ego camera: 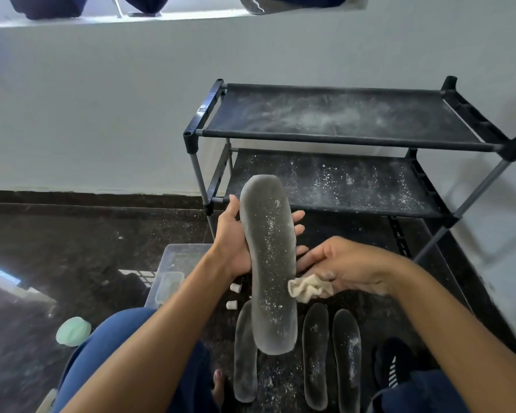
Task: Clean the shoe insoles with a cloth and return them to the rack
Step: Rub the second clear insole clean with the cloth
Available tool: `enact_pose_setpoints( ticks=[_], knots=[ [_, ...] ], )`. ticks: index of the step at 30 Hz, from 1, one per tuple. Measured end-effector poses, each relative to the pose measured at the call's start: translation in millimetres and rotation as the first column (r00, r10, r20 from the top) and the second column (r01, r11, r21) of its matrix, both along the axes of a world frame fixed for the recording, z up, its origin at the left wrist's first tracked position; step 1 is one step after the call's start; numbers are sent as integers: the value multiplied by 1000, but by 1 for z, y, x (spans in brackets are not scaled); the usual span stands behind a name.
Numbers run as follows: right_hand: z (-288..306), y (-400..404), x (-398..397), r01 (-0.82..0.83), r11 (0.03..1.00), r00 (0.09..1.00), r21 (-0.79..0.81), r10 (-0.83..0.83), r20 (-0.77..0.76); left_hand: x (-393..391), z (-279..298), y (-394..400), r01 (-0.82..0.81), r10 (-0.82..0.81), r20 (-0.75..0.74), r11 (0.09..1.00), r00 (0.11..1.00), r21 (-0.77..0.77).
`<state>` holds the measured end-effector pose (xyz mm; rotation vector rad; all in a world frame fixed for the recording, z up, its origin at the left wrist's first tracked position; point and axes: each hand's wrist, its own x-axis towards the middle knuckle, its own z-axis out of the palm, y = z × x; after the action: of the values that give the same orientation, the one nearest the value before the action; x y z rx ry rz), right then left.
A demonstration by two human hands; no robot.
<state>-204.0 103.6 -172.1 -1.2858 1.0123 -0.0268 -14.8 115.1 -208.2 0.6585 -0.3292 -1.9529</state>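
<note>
My left hand [231, 236] holds a long grey insole [270, 263] upright from behind, thumb on its left edge and fingertips showing past its right edge. White powder speckles the insole's face. My right hand [344, 268] grips a crumpled cream cloth [307, 288] that touches the insole's right edge near the middle. Three more dusty insoles lie on the dark floor below: one insole [245, 356] at the left, partly hidden by the held one, a second insole [315, 356] and a third insole [346, 359] to the right.
A black two-shelf rack [340, 138] stands against the white wall, both fabric shelves powdered. A clear plastic box [173, 272] sits left of my hands, a pale green lid [73, 331] further left, two small white caps [233, 296] by the insoles. A dark sock [392, 365] lies at lower right.
</note>
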Motion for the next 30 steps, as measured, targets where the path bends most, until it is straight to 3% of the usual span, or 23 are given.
enact_pose_setpoints(
  ticks=[2, 4, 6, 8, 12, 17, 24, 27, 30],
  knots=[
    [10, -5, -9, 45, 994, 997, -104, -52, -61, 2, 0, 1, -6, 6, 9, 1000, 1000, 12],
    [17, -11, -15, 174, 936, 978, -306, -200, -57, 3, -2, 4, -3, 2, 14, 1000, 1000, 28],
    [18, -16, -15, 345, 754, 924, -559, -376, 63, 1, -6, 8, 31, -31, 10, 999, 999, 41],
    [16, -19, -8, 465, 571, 873, -676, -421, 246, -3, -9, 13, 84, -85, 13, 996, 996, 38],
    [5, -12, 17, 404, 394, 901, -826, -328, 284, -13, -13, 21, 173, -174, 47, 985, 984, 12],
    [-8, -10, 33, 301, 335, 930, -893, -311, 197, -18, -14, 22, 192, -192, 82, 981, 978, 13],
    [-13, 6, 48, 250, 279, 962, -927, -181, 205, -18, -15, 20, 127, -143, 236, 988, 961, 83],
    [-18, 14, 57, 184, 251, 982, -951, -96, 164, -16, -19, 19, 71, -81, 287, 996, 954, 44],
    [-16, 10, 55, 166, 256, 983, -952, -117, 140, -20, -18, 21, 147, -134, 289, 989, 948, -22]
  ],
)
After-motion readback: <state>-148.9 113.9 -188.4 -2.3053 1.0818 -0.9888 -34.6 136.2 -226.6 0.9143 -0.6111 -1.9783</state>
